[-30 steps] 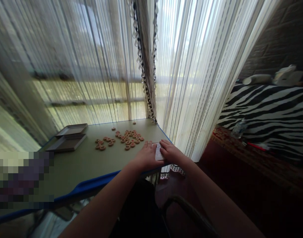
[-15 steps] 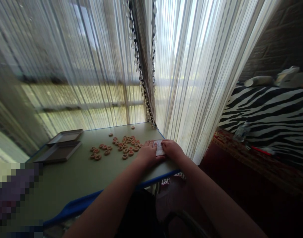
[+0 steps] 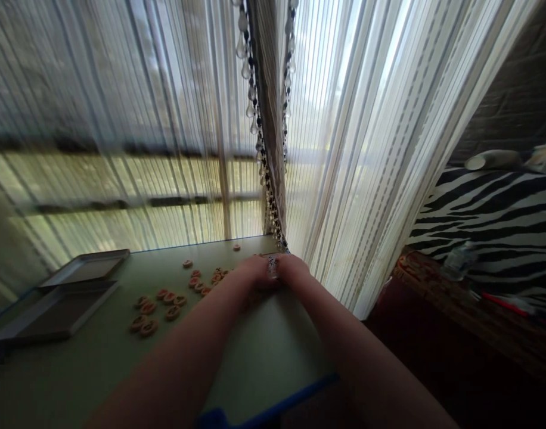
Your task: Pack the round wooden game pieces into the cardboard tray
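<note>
A small white sheet with dark print [image 3: 272, 266] shows between my two hands, over the far corner of the green table [image 3: 259, 351]. My left hand [image 3: 254, 270] is closed on its left side, and my right hand [image 3: 293, 268] on its right side. Most fingertips are hidden by the backs of the hands. Round wooden Chinese chess pieces [image 3: 169, 297] lie scattered to the left. My left forearm covers part of that group.
Two shallow trays, one behind [image 3: 85, 267] and one nearer [image 3: 58, 313], rest at the table's left. A fringe curtain [image 3: 344, 149] hangs along the far and right edges. Off to the right, a clear bottle [image 3: 458, 262] stands by a zebra-striped cover [image 3: 496, 208].
Both hands have moved forward with the printed sheet, farther toward the table's far corner. The camera has leaned in and shifted, so the trays and pieces appear lower and farther left.
</note>
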A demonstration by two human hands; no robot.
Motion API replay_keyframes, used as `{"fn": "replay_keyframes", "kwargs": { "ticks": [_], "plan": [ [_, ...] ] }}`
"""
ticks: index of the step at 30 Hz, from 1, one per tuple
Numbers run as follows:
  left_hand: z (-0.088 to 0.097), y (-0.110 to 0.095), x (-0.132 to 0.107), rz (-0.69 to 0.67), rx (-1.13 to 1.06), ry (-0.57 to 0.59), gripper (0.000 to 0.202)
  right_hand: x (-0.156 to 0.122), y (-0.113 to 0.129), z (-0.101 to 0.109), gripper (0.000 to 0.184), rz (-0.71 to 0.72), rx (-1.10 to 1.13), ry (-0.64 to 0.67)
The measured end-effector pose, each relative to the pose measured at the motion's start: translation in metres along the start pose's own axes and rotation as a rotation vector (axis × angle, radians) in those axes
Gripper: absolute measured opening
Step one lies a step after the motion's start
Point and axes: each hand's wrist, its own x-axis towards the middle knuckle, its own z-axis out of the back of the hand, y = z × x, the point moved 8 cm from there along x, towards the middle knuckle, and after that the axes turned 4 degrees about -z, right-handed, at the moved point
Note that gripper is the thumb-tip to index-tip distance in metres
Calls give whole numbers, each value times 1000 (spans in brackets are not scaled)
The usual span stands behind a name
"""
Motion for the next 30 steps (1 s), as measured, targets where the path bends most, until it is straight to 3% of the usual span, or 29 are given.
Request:
{"fn": "replay_keyframes", "kwargs": {
  "ticks": [3, 5, 7, 10, 13, 19, 25, 30],
  "plan": [
    [-5, 23, 11, -45, 53, 22, 77, 0, 5, -2, 33, -5, 54, -116],
    [-6, 41, 16, -10, 67, 3, 87, -4, 2, 4, 30, 5, 121, -261],
    [-7, 54, 20, 20, 82, -7, 92, -7, 1, 4, 29, 68, 164, -318],
    [-7, 62, 29, 26, 111, 13, 95, -5, 7, -2, 31, 189, 179, -308],
    [-4, 67, 40, 25, 142, 35, 94, 2, 21, -7, 37, 216, 134, -293],
    [-1, 78, 59, -31, 137, 26, 78, 22, 43, -17, 42, -35, 2, -168],
    [-1, 91, 73, 20, 119, 18, 75, 31, 39, -7, 36, 70, 47, -306],
    [1, 93, 83, 4, 136, 27, 73, 37, 33, -6, 33, 67, 62, -344]
  ]
}}
